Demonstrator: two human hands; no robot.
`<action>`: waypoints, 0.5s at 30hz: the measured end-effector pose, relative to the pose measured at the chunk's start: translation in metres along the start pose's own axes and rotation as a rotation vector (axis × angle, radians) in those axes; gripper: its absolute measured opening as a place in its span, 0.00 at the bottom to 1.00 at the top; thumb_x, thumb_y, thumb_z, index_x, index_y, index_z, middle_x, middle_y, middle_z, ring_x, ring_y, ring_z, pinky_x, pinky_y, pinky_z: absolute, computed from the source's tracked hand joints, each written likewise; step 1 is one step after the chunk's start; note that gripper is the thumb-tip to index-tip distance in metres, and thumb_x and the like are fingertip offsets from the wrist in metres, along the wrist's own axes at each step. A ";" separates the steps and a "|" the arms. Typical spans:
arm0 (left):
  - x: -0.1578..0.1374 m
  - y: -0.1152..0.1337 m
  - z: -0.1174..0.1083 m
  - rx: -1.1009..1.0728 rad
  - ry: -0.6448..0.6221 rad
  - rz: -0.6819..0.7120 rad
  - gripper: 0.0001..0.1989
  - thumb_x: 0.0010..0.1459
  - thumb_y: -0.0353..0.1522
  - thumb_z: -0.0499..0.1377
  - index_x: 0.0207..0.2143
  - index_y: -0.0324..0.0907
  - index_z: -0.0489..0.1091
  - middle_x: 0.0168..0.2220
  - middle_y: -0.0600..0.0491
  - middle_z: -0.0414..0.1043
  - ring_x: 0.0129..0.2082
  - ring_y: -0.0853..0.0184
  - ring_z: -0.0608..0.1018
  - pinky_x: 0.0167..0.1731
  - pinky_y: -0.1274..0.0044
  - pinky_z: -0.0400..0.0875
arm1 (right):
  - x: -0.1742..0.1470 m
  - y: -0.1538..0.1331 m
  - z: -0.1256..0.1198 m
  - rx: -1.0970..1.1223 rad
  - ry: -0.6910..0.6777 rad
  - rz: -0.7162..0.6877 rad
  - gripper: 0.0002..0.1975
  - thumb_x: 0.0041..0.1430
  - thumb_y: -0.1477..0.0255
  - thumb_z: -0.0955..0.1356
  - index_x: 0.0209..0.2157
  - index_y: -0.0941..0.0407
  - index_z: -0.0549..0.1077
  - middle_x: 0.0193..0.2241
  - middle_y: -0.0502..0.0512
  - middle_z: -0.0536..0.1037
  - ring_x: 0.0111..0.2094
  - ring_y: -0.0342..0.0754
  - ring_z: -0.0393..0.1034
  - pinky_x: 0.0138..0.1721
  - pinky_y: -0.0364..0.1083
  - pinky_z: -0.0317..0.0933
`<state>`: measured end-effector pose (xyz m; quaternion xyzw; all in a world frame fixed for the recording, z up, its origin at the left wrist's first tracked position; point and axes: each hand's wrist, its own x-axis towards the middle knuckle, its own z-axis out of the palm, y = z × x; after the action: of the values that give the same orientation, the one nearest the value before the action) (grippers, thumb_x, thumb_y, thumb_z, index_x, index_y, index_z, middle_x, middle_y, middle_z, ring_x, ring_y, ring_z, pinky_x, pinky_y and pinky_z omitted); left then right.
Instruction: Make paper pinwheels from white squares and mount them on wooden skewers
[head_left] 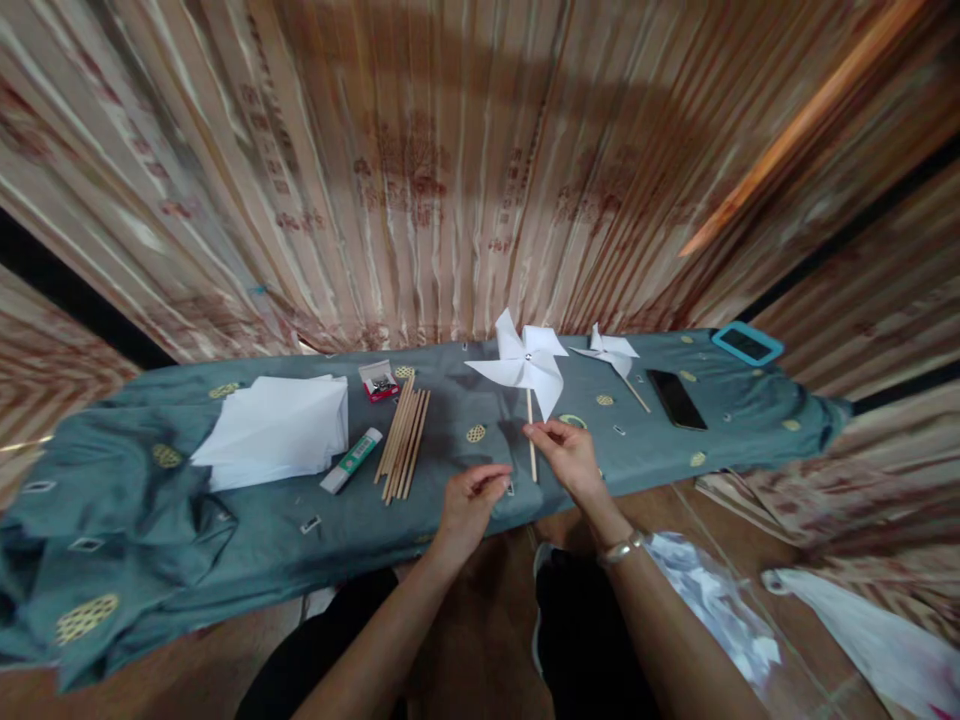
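Observation:
A white paper pinwheel (517,365) with a metal pin at its centre faces me on a thin wooden stick (533,462). Thumb and fingertips of my right hand (568,452) pinch that stick below the blades. My left hand (474,500) is just left of the stick's lower end, fingers curled towards the thumb, with nothing visible in them. To the right, a second white pinwheel (611,352) lies on the cloth. Left of my hands is a bundle of wooden sticks (405,440), beside a green and white glue stick box (352,460).
A stack of white paper (274,430) lies on the cloth-covered table (450,400) at the left, with a small red box of pins (379,382) nearby. A black phone (676,400) and a blue-framed device (747,343) lie at the right. Curtains hang behind; a plastic bag (709,600) is on the floor.

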<state>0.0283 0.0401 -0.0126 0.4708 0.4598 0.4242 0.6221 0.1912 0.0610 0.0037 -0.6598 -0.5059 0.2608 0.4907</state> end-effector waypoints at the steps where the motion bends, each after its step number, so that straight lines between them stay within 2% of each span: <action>1: 0.000 0.000 0.001 -0.007 -0.002 -0.006 0.11 0.44 0.33 0.62 0.31 0.39 0.79 0.25 0.52 0.77 0.26 0.69 0.73 0.29 0.78 0.66 | 0.005 0.001 -0.004 -0.028 0.007 -0.001 0.23 0.47 0.50 0.68 0.23 0.58 0.77 0.21 0.51 0.76 0.23 0.43 0.65 0.26 0.42 0.58; 5: 0.000 0.000 0.003 -0.028 -0.005 -0.013 0.11 0.44 0.33 0.62 0.31 0.39 0.79 0.24 0.52 0.76 0.24 0.70 0.72 0.28 0.79 0.65 | 0.028 0.011 -0.027 -0.163 0.043 0.011 0.25 0.47 0.49 0.67 0.24 0.59 0.77 0.19 0.51 0.75 0.21 0.42 0.64 0.23 0.41 0.56; 9: -0.001 0.001 0.004 -0.030 -0.012 -0.017 0.11 0.45 0.32 0.61 0.32 0.39 0.79 0.24 0.52 0.76 0.25 0.70 0.72 0.28 0.79 0.66 | 0.052 0.025 -0.064 -0.324 0.106 0.039 0.26 0.45 0.48 0.67 0.23 0.59 0.77 0.19 0.52 0.75 0.22 0.44 0.65 0.24 0.42 0.56; 15: -0.007 0.003 0.003 0.048 -0.025 0.002 0.11 0.46 0.32 0.61 0.32 0.39 0.79 0.27 0.51 0.76 0.27 0.69 0.72 0.30 0.78 0.65 | 0.087 0.048 -0.120 -0.590 0.196 0.125 0.21 0.44 0.54 0.68 0.25 0.59 0.78 0.19 0.55 0.76 0.24 0.51 0.70 0.24 0.45 0.56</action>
<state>0.0292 0.0337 -0.0077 0.4914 0.4616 0.4078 0.6157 0.3421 0.0952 0.0192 -0.8255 -0.4685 0.0676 0.3074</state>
